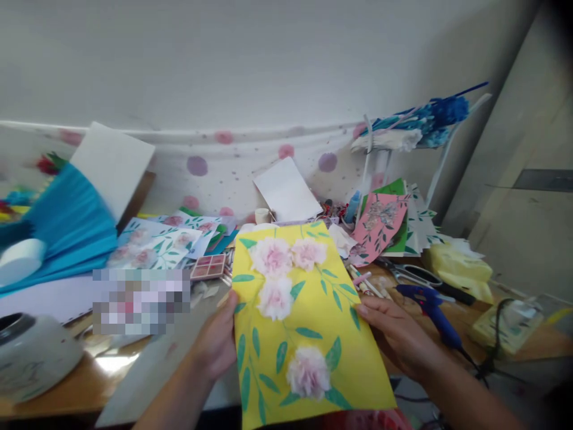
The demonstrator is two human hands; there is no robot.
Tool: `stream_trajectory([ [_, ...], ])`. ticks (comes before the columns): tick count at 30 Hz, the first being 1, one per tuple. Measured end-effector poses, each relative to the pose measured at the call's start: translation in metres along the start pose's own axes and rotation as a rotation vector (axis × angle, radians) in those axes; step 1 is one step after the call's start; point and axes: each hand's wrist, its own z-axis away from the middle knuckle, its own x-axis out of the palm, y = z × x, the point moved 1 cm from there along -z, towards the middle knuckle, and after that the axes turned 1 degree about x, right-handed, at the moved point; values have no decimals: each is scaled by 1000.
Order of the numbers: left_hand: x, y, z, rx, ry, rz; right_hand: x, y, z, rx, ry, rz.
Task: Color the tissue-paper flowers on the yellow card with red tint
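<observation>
A yellow sheet of card is held up before me above the table's front edge. Green leaves and stems are painted on it, and several pale pink, ruffled flowers stand out from its surface. My left hand grips the left edge, its fingers mostly hidden behind the card. On the opposite edge, my right hand pinches the card with the thumb in front. A blue glue gun and black-handled scissors lie to the right of that hand.
Other flower-painted sheets lie at the left near a blue pleated paper and a white pot. A pink card leans at the back right, below a rack with blue bundles. A power strip sits far right.
</observation>
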Motion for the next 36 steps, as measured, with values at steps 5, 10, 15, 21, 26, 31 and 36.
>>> stream_trajectory([
  [5,1,-1,0,46,21,-41,0,8,-7,19,19,86],
  [10,2,-2,4,114,48,-52,-3,2,-5,-35,7,127],
  [15,5,3,11,60,-25,-64,-3,3,-2,31,43,119],
  [21,-4,5,14,12,-57,-76,2,5,0,38,34,43],
  [26,-11,3,13,25,-23,-89,3,4,-3,88,38,47],
  [31,-10,3,14,35,-9,-96,9,3,-6,93,8,6],
  [36,-11,9,16,50,-6,-81,14,5,-5,54,56,-60],
])
